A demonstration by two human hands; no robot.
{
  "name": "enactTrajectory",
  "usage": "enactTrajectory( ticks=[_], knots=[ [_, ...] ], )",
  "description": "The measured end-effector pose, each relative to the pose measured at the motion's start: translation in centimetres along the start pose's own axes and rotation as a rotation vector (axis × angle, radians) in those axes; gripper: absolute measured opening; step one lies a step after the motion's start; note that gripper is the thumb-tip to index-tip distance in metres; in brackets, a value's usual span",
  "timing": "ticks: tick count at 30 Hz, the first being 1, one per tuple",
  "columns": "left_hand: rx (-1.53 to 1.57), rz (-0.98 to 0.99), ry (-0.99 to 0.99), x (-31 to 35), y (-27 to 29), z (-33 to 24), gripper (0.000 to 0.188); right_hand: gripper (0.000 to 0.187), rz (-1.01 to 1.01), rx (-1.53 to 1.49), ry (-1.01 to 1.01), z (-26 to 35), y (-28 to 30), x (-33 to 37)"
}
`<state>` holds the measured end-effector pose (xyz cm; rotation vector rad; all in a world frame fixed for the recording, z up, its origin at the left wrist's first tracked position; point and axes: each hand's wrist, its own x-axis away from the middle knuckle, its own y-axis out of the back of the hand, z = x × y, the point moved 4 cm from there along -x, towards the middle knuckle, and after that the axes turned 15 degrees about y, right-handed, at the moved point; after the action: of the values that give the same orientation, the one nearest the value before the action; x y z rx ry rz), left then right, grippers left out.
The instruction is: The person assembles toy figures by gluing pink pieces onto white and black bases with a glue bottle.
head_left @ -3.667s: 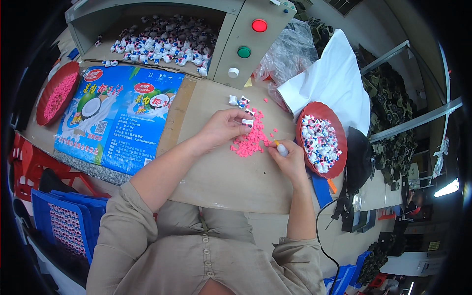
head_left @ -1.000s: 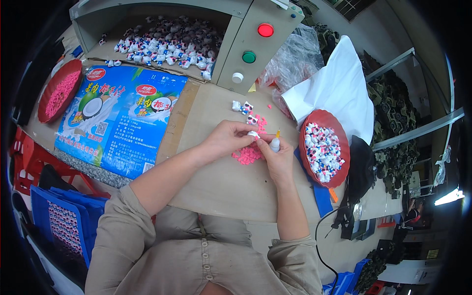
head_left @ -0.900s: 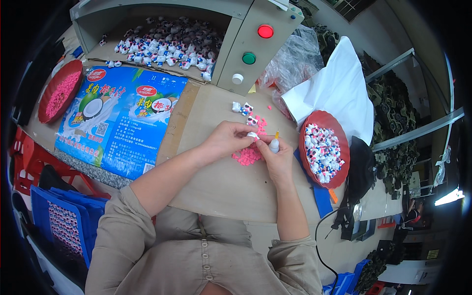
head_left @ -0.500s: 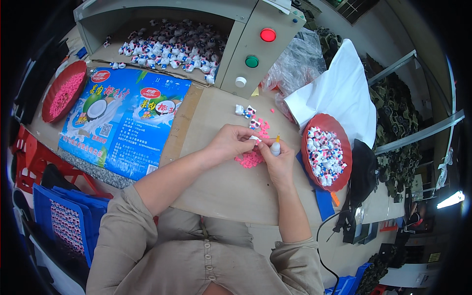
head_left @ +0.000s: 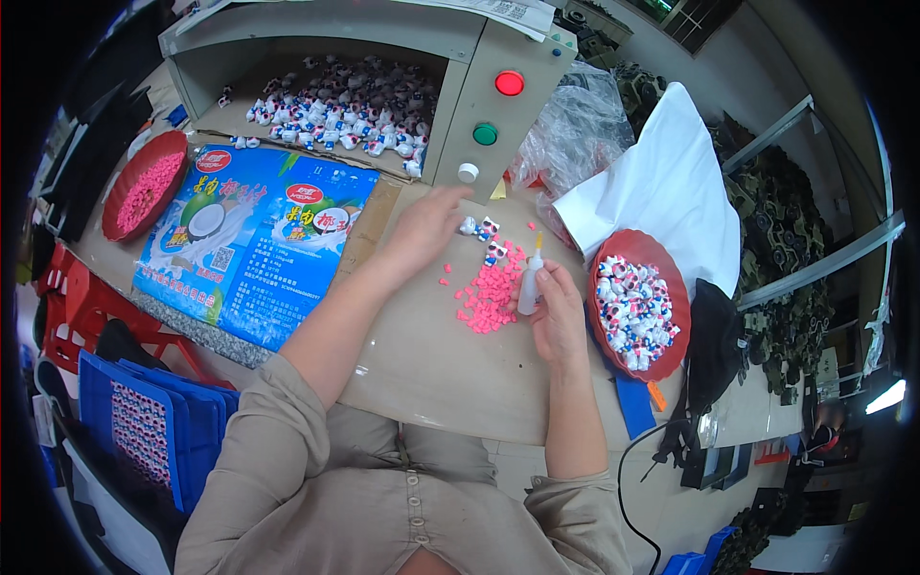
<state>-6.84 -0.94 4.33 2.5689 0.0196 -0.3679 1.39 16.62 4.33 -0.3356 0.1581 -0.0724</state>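
Note:
My right hand (head_left: 558, 311) is wrapped round a small white squeeze bottle (head_left: 529, 287) with a thin yellow tip pointing up. Beside it on the table lies a loose pile of small pink pieces (head_left: 491, 299). My left hand (head_left: 433, 228) is stretched forward over the table, close to the lower front of the grey machine; its fingertips are blurred, and whether they hold anything is unclear. Just right of that hand stand a few small white, blue and pink figurines (head_left: 494, 253). A red bowl (head_left: 682, 321) full of similar figurines is to the right of my right hand.
The grey machine (head_left: 489, 57), with red and green buttons, has many figurines in its opening. A blue printed cardboard sheet (head_left: 264, 244) covers the table's left side, beside a red bowl (head_left: 113, 225) of pink pieces. White cloth (head_left: 661, 182) and clear plastic (head_left: 575, 115) lie behind the figurine bowl.
My hands, together before over a small white piece, are now apart. The left has moved forward toward the machine; the right stays near the pink pile with the bottle more upright.

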Motion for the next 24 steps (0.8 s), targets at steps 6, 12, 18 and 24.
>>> enactTrajectory(
  ticks=[6,12,18,24],
  knots=[
    [-0.264,0.081,-0.202,0.2,-2.6,1.1,0.032,0.027,0.087,-0.079,-0.076,0.1,0.9,-0.1],
    [0.542,0.428,0.515,0.4,-1.5,1.8,0.024,0.027,-0.123,-0.12,0.064,0.1,1.2,-0.5],
    [1.009,0.653,0.695,2.7,-2.3,0.7,0.026,0.021,-0.155,-0.311,0.134,0.0,2.5,-0.6],
    [1.154,0.825,0.789,3.9,-2.9,-0.3,0.028,0.022,-0.161,-0.129,0.262,0.1,2.1,-0.6]
  ],
)
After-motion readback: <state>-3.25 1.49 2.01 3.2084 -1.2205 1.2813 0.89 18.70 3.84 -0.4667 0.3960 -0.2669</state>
